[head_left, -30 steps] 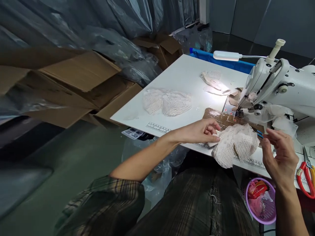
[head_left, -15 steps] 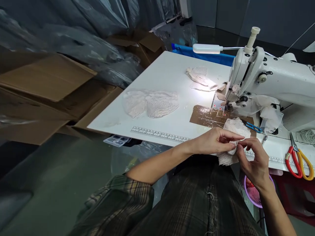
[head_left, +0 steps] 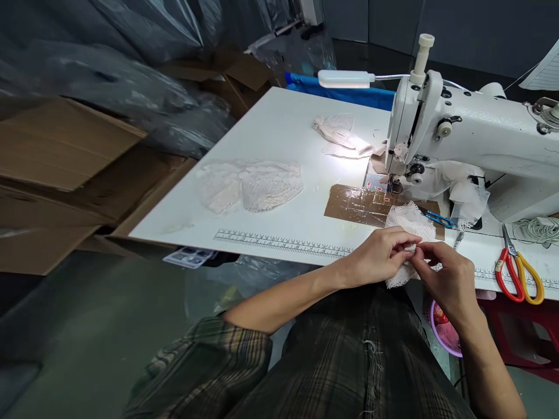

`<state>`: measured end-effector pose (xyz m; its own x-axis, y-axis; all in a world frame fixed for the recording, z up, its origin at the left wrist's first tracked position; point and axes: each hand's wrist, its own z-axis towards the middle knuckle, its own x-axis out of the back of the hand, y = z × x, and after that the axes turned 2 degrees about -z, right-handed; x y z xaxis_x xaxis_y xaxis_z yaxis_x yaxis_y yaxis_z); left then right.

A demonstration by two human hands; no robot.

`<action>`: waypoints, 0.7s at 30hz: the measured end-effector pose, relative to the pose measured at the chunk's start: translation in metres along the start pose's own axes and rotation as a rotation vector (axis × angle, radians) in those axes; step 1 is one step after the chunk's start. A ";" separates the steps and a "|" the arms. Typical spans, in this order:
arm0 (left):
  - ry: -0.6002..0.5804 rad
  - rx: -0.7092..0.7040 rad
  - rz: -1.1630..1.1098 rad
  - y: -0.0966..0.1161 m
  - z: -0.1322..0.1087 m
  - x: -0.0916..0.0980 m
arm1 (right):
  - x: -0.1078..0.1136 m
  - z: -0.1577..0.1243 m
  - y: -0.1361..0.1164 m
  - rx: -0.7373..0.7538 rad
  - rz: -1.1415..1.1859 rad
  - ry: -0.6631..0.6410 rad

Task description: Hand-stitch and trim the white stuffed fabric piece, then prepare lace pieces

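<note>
A piece of white lace fabric [head_left: 408,218] lies over the front edge of the table, part of it hanging down. My left hand [head_left: 384,253] pinches it from the left, thumb and fingers pressed together. From the right, my right hand [head_left: 448,267] pinches the same fabric, its fingertips meeting those of the left. What lies right between the fingertips is mostly hidden. Just behind the fabric are blue thread snips [head_left: 439,219] and the sewing machine [head_left: 471,125], its needle area lit by a lamp [head_left: 345,79].
More white lace pieces [head_left: 271,185] lie on the white table [head_left: 174,201], and a gathered one [head_left: 343,137] is near the machine. Red-and-yellow scissors [head_left: 517,270] rest at right. A purple basket [head_left: 437,331] stands below the edge. Cardboard boxes [head_left: 65,145] are at left.
The view has shifted slightly to the right. My fingertips have come closer together on the lace fabric, and the right hand's fingers have closed more.
</note>
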<state>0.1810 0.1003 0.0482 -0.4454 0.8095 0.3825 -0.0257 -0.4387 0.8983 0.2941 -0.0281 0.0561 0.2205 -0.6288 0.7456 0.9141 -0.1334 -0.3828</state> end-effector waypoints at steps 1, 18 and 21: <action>0.007 -0.037 0.047 0.000 -0.001 0.000 | 0.000 0.002 0.001 0.009 -0.040 -0.018; -0.115 -0.056 0.409 -0.015 -0.001 0.014 | 0.015 -0.005 0.045 -0.071 0.136 -0.053; -0.084 -0.038 0.359 -0.017 -0.004 0.014 | 0.057 -0.023 0.094 -0.190 -0.287 0.137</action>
<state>0.1715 0.1179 0.0371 -0.3572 0.6300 0.6896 0.0850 -0.7133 0.6957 0.3845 -0.0943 0.0501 -0.0953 -0.6403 0.7622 0.8496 -0.4513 -0.2729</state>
